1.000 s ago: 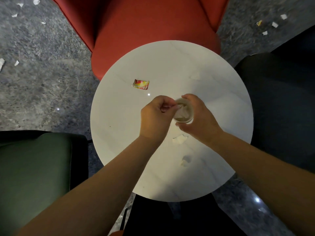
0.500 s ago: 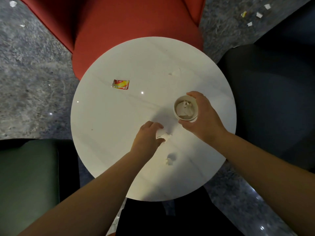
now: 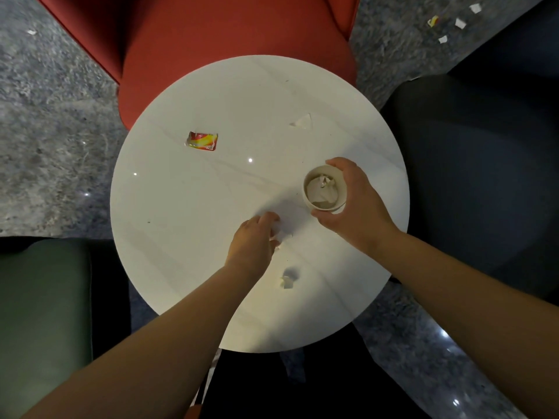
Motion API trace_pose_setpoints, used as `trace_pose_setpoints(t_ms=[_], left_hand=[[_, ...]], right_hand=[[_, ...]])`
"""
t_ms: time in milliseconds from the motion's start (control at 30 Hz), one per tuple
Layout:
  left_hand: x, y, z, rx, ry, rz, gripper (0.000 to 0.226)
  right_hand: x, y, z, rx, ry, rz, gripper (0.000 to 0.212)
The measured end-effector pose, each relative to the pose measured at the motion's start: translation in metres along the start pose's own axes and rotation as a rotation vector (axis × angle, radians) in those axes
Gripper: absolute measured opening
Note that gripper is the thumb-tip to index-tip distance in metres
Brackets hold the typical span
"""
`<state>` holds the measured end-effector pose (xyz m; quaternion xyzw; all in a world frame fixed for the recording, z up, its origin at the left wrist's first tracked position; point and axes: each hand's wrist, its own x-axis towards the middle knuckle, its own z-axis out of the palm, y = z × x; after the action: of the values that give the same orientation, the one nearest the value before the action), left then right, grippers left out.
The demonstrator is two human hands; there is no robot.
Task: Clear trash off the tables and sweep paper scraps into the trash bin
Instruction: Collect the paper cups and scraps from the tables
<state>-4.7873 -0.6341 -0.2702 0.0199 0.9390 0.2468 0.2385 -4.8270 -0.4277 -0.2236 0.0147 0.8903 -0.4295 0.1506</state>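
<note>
Crumpled scrap, nearest: a small white wad lies alone on the round white worktop, near the front edge and just right of the left forearm.
Left hand: the left hand is curled down on the worktop, fingertips pinched around a white paper scrap that peeks out on its right side.
Step in hand: I'd say it is gathering that scrap to drop into the cup; best to close the fingers fully under the thin edge before lifting, since flat paper on a glossy top tends to slide.
Right hand: the right hand is wrapped round the right side of a pale paper cup, steadying it upright on the worktop, right of centre.
Cup contents: crumpled white paper already sits inside; keeping the cup close to the left hand would shorten the carry.
Wrapper: a torn red and yellow wrapper lies flat, far left.
Far scrap: a white triangular piece lies beyond the cup.
Floor: more white bits lie at far right.
</note>
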Motion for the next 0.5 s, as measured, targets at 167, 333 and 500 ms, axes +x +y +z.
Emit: trace_pose_setpoints(t_ms=[167, 333, 500], left_hand=[[-0.0034, 0.0009, 0.0031, -0.040, 0.005, 0.001, 0.033], [-0.0097, -0.0038, 0.0091, 0.002, -0.046, 0.030, 0.041], [-0.0076, 0.0027, 0.0091, 0.000, -0.086, 0.004, 0.037]], right_hand=[[0.0011, 0.0016, 0.0005, -0.014, 0.001, -0.017, 0.086], [0.0014, 0.0030, 0.0012, 0.000, 0.006, -0.021, 0.085], [0.0011, 0.0024, 0.0013, 0.013, 0.014, -0.030, 0.085]])
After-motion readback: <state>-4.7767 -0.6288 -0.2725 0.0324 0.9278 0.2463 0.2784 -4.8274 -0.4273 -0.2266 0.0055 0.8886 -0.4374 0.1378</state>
